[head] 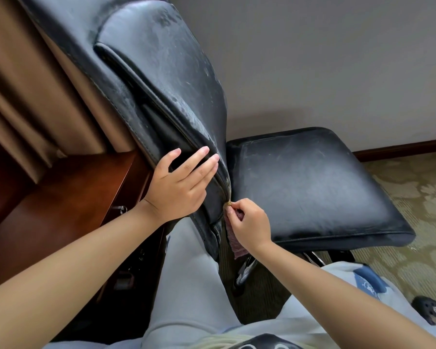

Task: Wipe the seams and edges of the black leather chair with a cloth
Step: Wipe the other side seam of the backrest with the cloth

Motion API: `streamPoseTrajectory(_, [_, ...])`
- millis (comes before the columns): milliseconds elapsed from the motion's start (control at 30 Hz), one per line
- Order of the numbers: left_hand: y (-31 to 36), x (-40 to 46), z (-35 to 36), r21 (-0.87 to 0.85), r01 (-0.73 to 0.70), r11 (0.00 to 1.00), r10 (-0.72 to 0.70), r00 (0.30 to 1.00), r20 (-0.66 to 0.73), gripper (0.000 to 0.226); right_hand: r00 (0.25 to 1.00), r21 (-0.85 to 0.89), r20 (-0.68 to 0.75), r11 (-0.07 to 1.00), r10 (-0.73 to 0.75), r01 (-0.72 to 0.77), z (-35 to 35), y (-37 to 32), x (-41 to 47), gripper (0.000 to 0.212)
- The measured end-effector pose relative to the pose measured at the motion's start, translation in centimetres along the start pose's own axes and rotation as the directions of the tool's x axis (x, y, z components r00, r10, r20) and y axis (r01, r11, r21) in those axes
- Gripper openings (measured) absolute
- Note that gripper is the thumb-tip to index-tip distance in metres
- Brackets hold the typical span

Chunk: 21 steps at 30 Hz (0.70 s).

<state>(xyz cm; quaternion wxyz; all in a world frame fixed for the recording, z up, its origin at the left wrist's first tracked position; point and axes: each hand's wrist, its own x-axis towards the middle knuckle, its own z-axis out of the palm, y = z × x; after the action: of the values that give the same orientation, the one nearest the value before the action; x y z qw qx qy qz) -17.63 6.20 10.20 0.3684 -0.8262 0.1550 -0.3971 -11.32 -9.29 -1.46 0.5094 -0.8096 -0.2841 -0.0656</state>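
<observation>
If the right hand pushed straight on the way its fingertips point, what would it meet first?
Most likely the chair back's edge seam: the right hand pinches the cloth with its tip already at that seam, so almost no gap shows, though depth is unclear.

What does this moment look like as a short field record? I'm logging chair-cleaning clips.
chair: black leather chair, backrest tilted, surface scuffed and dusty
left hand: left hand flat on the backrest edge, fingers spread
right hand: right hand pinching the cloth at the lower backrest seam
cloth: cloth pinkish, hanging below the hand
surroundings: wooden desk at left, patterned carpet, curtain
</observation>
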Motion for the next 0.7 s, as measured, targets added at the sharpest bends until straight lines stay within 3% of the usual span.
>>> streamPoseTrajectory(500, [0.0,-0.3,0.9,-0.036,0.004,0.999,-0.005,1.000,-0.025,0.042,0.968,-0.019,0.159,0.981,0.192,-0.192,1.4,-0.1,-1.1,0.019])
streamPoseTrajectory(700, [-0.3,-0.4,1.1,-0.035,-0.021,0.999,0.021,1.000,0.003,0.043,0.976,-0.034,0.165,0.989,0.144,-0.140,1.2,0.3,-0.7,0.018])
